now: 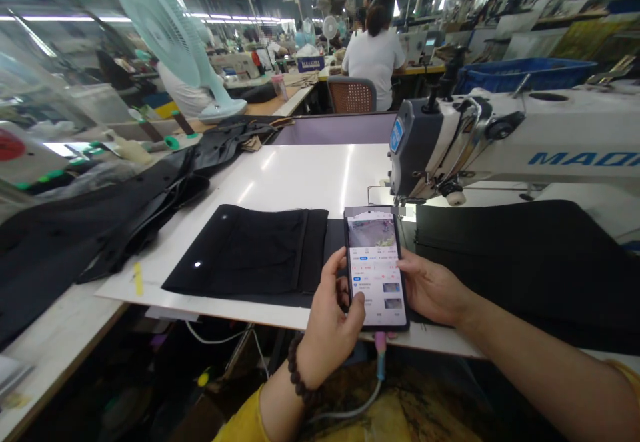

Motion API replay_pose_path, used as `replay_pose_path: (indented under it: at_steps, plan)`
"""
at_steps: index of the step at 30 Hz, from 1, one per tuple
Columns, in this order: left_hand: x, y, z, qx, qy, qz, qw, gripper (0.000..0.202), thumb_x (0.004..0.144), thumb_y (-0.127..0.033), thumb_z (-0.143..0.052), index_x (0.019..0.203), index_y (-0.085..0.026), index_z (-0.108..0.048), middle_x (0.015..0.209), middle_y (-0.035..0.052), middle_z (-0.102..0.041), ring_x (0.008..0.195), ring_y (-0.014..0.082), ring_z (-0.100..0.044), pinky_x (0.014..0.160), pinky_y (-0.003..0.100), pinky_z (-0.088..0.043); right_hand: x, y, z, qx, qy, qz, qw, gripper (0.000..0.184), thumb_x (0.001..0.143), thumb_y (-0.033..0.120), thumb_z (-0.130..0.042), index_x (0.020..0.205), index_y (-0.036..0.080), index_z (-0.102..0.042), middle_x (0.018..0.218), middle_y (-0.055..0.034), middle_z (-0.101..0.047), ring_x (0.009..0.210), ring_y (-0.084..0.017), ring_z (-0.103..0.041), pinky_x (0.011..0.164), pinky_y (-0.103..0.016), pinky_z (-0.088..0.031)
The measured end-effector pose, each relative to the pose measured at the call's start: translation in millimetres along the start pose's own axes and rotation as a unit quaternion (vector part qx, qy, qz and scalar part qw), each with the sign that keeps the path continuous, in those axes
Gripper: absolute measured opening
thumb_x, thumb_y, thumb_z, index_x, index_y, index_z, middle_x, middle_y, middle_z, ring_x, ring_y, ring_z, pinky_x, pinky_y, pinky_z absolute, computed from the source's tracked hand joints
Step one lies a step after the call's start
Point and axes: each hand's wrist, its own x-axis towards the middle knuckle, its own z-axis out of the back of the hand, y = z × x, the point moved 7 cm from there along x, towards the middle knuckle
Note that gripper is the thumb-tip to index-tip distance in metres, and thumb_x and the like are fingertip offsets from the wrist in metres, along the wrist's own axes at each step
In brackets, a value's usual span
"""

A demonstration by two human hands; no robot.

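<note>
Black-framed phone (377,279) here, left hand (327,335) curled round one side, thumb across its front, right hand (435,289) lightly closed on the other edge, over the desk (300,175), black cloth (250,249) leftward, sewing machine (500,129) beyond, right!

L hand (331,332) & R hand (435,289) hold phone (377,282) w/ cable (381,362) at bottom, blk cloth pc (250,249) on wht tabletop (310,172) to L, sewing mach (450,142) to R, fan (160,22) & co-worker (375,52) beyond
</note>
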Motion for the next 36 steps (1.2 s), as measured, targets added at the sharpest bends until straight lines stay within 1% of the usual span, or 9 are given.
replay_pose_path:
  at_steps: [4, 10, 13, 16, 19, 23, 27, 33, 36]
  plan:
    - [-0.2, 1.9, 0.0, -0.005, 0.000, 0.003, 1.000, 0.052, 0.085, -0.017, -0.047, 0.132, -0.024, -0.025, 0.121, 0.0084, -0.047, 0.076, 0.0117, -0.052, 0.075, 0.027, -0.046, -0.1, -0.6, 0.4, 0.008, 0.001, 0.000, 1.000, 0.029, 0.070, 0.019, -0.056, 0.099, 0.020, -0.060, 0.091, -0.0016, -0.069, 0.085, -0.017, -0.063, 0.084, -0.034, -0.044]
    - [0.2, 2.3, 0.0, -0.007, -0.002, 0.010, 1.000, 0.051, 0.085, -0.018, -0.046, 0.132, -0.024, -0.025, 0.118, 0.0081, -0.048, 0.074, 0.0114, -0.051, 0.073, 0.027, -0.046, 0.1, -0.7, -0.6, -0.001, 0.014, -0.002, 1.000, 0.031, 0.072, 0.019, -0.055, 0.102, 0.019, -0.059, 0.098, -0.0039, -0.068, 0.094, -0.019, -0.061, 0.091, -0.038, -0.040]
    - [-0.4, 2.6, 0.7, -0.001, -0.007, 0.017, 1.000, 0.050, 0.085, -0.019, -0.046, 0.131, -0.023, -0.026, 0.117, 0.0086, -0.048, 0.070, 0.0105, -0.050, 0.071, 0.026, -0.047, 0.4, -0.5, -0.8, -0.010, 0.013, 0.000, 1.000, 0.031, 0.071, 0.020, -0.056, 0.102, 0.019, -0.059, 0.103, -0.0051, -0.067, 0.097, -0.021, -0.060, 0.093, -0.040, -0.038]
    - [-0.6, 2.7, 0.4, -0.007, -0.008, 0.024, 1.000, 0.050, 0.085, -0.019, -0.046, 0.131, -0.023, -0.026, 0.116, 0.0085, -0.048, 0.066, 0.0097, -0.048, 0.069, 0.026, -0.047, 0.3, -1.1, -0.7, -0.007, 0.008, -0.001, 1.000, 0.031, 0.070, 0.021, -0.057, 0.101, 0.020, -0.059, 0.100, -0.0042, -0.068, 0.095, -0.020, -0.061, 0.091, -0.039, -0.039]
    - [0.2, 2.3, 0.3, -0.012, -0.009, 0.026, 1.000, 0.050, 0.085, -0.019, -0.046, 0.131, -0.023, -0.026, 0.115, 0.0081, -0.049, 0.067, 0.0098, -0.049, 0.069, 0.025, -0.047, 0.1, -1.0, -0.3, -0.006, 0.002, 0.000, 1.000, 0.031, 0.070, 0.021, -0.057, 0.101, 0.021, -0.059, 0.095, -0.0029, -0.069, 0.092, -0.020, -0.062, 0.091, -0.039, -0.040]
    - [1.5, 1.7, 0.5, -0.005, -0.010, 0.022, 1.000, 0.050, 0.084, -0.019, -0.046, 0.131, -0.022, -0.026, 0.116, 0.0085, -0.049, 0.067, 0.0100, -0.050, 0.068, 0.025, -0.047, -0.1, 0.2, -1.7, -0.013, 0.006, 0.002, 1.000, 0.031, 0.070, 0.021, -0.056, 0.101, 0.021, -0.060, 0.096, -0.0031, -0.069, 0.093, -0.021, -0.061, 0.093, -0.041, -0.038]
    - [1.1, 1.6, 1.2, 0.003, -0.011, 0.020, 1.000, 0.051, 0.085, -0.019, -0.046, 0.131, -0.023, -0.026, 0.118, 0.0079, -0.048, 0.067, 0.0101, -0.049, 0.068, 0.025, -0.046, -0.5, 0.6, -3.1, -0.010, 0.011, 0.002, 1.000, 0.030, 0.070, 0.021, -0.057, 0.101, 0.020, -0.060, 0.095, -0.0028, -0.069, 0.092, -0.021, -0.062, 0.094, -0.041, -0.037]
    - [-0.7, -1.3, 0.9, -0.005, 0.008, 0.010, 1.000, 0.053, 0.084, -0.018, -0.046, 0.132, -0.024, -0.024, 0.118, 0.0081, -0.048, 0.070, 0.0116, -0.049, 0.072, 0.028, -0.045, -0.5, -0.9, -1.5, -0.004, 0.002, -0.002, 1.000, 0.030, 0.069, 0.022, -0.058, 0.099, 0.020, -0.060, 0.093, -0.0027, -0.069, 0.090, -0.019, -0.062, 0.088, -0.037, -0.041]
    - [-1.2, -2.0, 1.2, -0.012, 0.014, 0.007, 1.000, 0.055, 0.084, -0.017, -0.046, 0.134, -0.023, -0.024, 0.117, 0.0081, -0.049, 0.075, 0.0130, -0.051, 0.076, 0.029, -0.045, -0.2, -1.2, 0.2, -0.010, -0.006, -0.002, 1.000, 0.030, 0.069, 0.022, -0.058, 0.099, 0.020, -0.059, 0.092, -0.0026, -0.069, 0.089, -0.020, -0.062, 0.087, -0.038, -0.040]
